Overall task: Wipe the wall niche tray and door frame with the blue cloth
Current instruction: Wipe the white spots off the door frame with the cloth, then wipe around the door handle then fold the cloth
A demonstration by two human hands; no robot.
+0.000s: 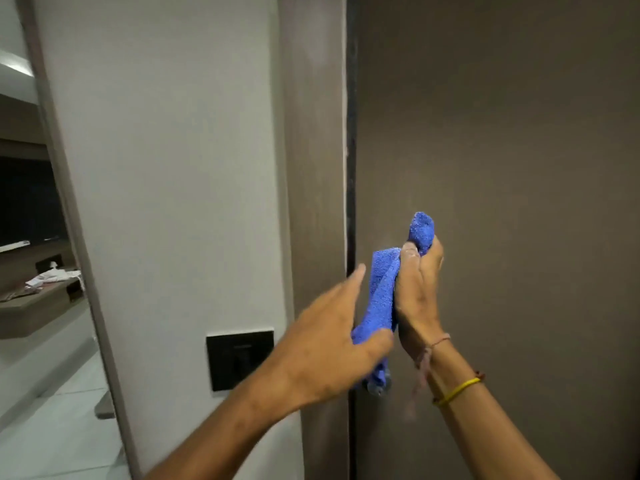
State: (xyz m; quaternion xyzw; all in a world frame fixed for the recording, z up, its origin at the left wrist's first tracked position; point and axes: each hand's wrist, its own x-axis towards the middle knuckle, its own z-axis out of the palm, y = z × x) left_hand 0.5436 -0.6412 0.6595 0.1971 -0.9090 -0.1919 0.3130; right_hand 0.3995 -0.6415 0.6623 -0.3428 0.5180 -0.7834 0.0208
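Note:
The blue cloth (381,299) hangs bunched in front of the dark gap between the brown door frame (315,168) and the brown door (502,150). My right hand (419,296) grips the cloth's upper part, and a tuft sticks out above the fist. My left hand (329,344) is spread, with its thumb and fingers touching the cloth's lower part; it is blurred. The wall niche tray is not in view.
A white wall (166,168) lies left of the frame, with a black switch plate (239,358) low on it. Farther left, an opening shows a room with a wooden shelf (38,303) holding white items and a pale tiled floor (52,427).

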